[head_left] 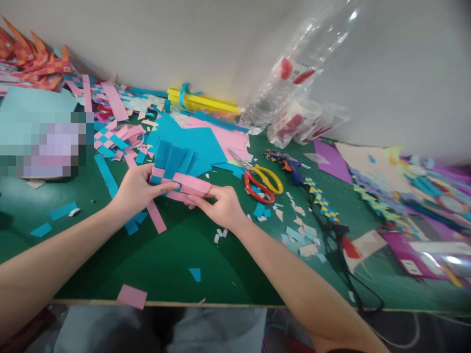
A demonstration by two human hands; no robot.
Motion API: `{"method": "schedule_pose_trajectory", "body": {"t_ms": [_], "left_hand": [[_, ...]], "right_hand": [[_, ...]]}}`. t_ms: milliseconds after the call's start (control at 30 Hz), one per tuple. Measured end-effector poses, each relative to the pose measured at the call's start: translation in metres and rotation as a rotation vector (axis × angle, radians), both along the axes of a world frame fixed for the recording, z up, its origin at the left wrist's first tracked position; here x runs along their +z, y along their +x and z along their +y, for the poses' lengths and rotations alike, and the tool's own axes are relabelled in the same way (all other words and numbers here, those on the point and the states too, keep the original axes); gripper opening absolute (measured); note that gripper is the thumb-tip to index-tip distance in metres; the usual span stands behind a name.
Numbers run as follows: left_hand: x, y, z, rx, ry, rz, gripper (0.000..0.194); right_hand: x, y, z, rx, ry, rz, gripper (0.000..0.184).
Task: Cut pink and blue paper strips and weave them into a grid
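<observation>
Both hands hold a small weave of pink and blue paper strips (180, 174) just above the green table (176, 264). My left hand (138, 189) pinches its left edge, thumb on top of the pink strips. My right hand (221, 205) grips the pink strips from the right and underneath. Blue strips fan up from the weave toward the wall. One pink strip (157, 218) hangs down from it onto the table.
Scissors with a red and a yellow handle (262, 182) lie right of my hands, a glue gun (290, 164) beyond. Blue and pink sheets (206, 139), woven pieces (110, 137) and scraps cover the back. Clear plastic bottles (294, 83) lean on the wall. Purple items (423, 245) sit right.
</observation>
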State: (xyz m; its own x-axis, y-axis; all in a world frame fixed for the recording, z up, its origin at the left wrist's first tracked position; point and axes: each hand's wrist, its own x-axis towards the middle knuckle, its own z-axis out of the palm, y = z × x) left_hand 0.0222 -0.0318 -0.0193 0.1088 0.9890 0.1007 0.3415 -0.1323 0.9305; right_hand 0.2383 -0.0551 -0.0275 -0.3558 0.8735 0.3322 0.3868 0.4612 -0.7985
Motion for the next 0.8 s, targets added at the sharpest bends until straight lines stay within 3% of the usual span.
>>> {"method": "schedule_pose_trajectory", "body": {"t_ms": [133, 200, 300, 467, 667, 800], "left_hand": [[-0.0006, 0.0006, -0.0001, -0.068, -0.113, -0.267, 0.031], [0.0008, 0.0017, -0.0005, -0.114, -0.205, -0.310, 0.031], [0.0022, 0.0030, -0.0009, -0.169, -0.290, -0.243, 0.033], [0.0000, 0.0017, -0.0001, -0.143, -0.244, -0.058, 0.032], [0.0043, 0.0033, -0.0016, -0.158, -0.275, -0.044, 0.032], [0.0084, 0.0046, -0.0040, -0.182, -0.253, -0.008, 0.025]], "right_hand": [[0.0014, 0.0011, 0.0012, 0.006, -0.010, 0.035, 0.015], [0.0009, 0.0016, 0.0020, -0.007, 0.016, 0.034, 0.015], [-0.0010, 0.0024, 0.0030, -0.034, 0.044, 0.016, 0.014], [-0.0037, 0.0031, 0.0039, -0.046, 0.060, -0.021, 0.022], [-0.0053, 0.0038, 0.0056, -0.055, 0.115, -0.074, 0.031], [-0.0038, 0.0044, 0.0045, -0.083, 0.216, -0.073, 0.022]]}}
